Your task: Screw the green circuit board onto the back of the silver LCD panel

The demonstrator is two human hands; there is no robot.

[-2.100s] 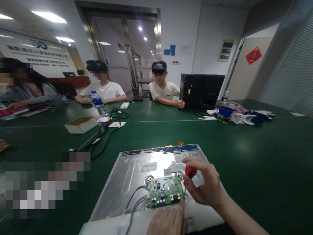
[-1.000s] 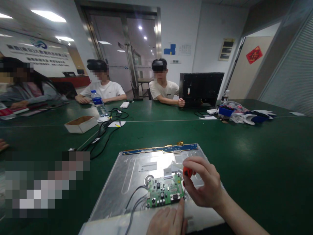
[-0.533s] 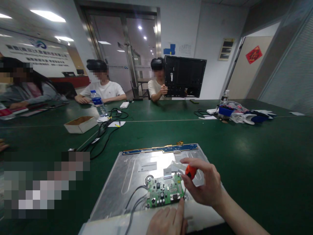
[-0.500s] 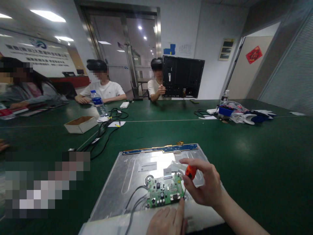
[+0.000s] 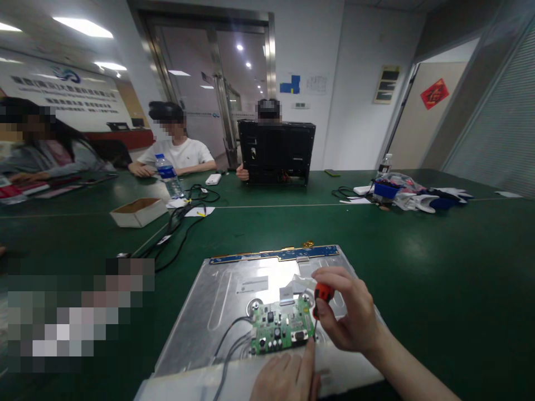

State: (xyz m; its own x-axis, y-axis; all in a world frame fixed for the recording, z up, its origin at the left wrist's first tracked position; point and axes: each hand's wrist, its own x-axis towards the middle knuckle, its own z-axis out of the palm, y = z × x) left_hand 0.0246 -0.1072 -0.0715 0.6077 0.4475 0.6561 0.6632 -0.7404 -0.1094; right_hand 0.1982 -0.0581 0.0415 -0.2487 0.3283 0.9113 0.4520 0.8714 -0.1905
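A silver display panel (image 5: pixel 217 289) lies face down on the table before me, with a green circuit board (image 5: pixel 282 326) on its back. My right hand (image 5: pixel 351 309) pinches the red and black handle of a screwdriver (image 5: pixel 324 292) between thumb and fingers. Its thin shaft points down at the board's lower right corner, by a screw position; the exact tip is hard to make out. Nearby, my left hand (image 5: pixel 284 376) rests on the panel's lower edge, index finger stretched to that same corner, holding nothing. Dark cables (image 5: pixel 228 340) run from the board's left side.
A blue circuit strip (image 5: pixel 288 254) lines the panel's far edge. Left of it are cables (image 5: pixel 171 228), an open box (image 5: pixel 140 213) and a water bottle (image 5: pixel 168 175). Across the green table (image 5: pixel 418 267), a person holds up a black monitor casing (image 5: pixel 278 153). Gloves (image 5: pixel 426 199) lie at right.
The screwdriver handle has turned slightly in my right hand, whose fingers have shifted a little. My left hand stays put. Across the table, the black casing has been lowered and moved left.
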